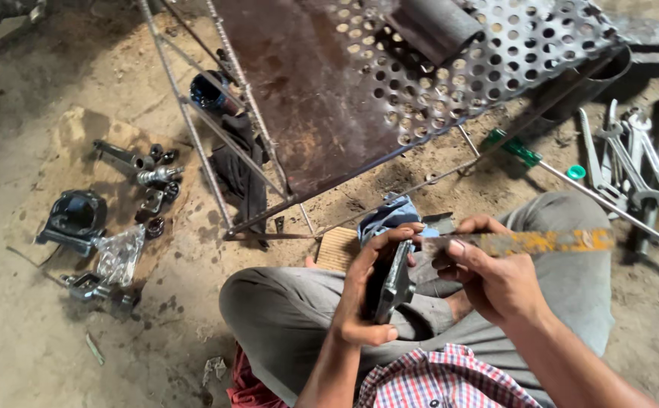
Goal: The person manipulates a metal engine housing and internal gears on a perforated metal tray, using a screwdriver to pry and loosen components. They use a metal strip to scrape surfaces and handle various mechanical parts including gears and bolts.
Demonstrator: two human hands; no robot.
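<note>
Metal plate (395,283) stands on edge over the seated person's lap, clamped by the left hand (365,291). Right hand (488,276) grips a rusty flat file (529,242) laid across its top. Wrenches (628,162) lie nearby on dirt.

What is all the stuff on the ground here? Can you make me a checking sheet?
Surface: bare dirt floor.
Job's things: left hand grips a flat metal part; right hand grips a rusty yellowish file laid across it.
Clutter: dark machine parts, bolts, wrenches, green-handled screwdriver, blue cloth.
Grips: both hands closed on their things.
Cables: nothing seen.
Surroundings: rusty perforated metal sheet on a rod frame.
</note>
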